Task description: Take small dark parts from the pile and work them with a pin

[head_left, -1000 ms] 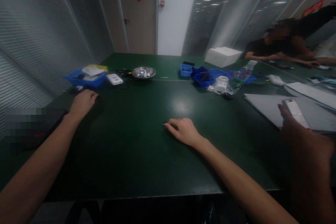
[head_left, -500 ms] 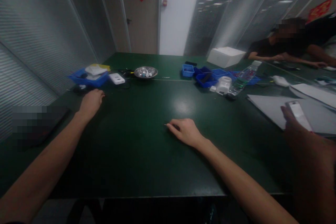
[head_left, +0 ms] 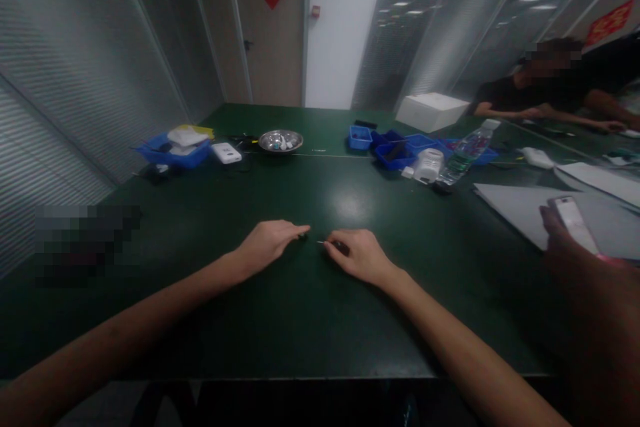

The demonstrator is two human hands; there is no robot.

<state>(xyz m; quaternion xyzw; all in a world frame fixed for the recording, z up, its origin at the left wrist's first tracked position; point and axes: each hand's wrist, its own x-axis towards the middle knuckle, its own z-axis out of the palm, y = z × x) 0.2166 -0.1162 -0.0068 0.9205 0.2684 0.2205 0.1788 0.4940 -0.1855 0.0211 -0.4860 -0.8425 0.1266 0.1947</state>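
Over the middle of the green table, my right hand is closed around a slim tool with a thin metal tip and a dark body. The tip points left, and most of the tool is hidden in the fingers. Just left of it, my left hand is closed in a pinch, with something small and dark under its fingertips, too small to name. A short gap separates the tool's tip from my left fingers.
At the back stand a metal bowl of small items, a blue basket, blue trays, a plastic bottle, a white jar and a white box. At right, another person's hand holds a phone.
My left hand has moved from near the blue basket, right and towards me, to beside my right hand. My right hand, still on the slim tool, has hardly moved.
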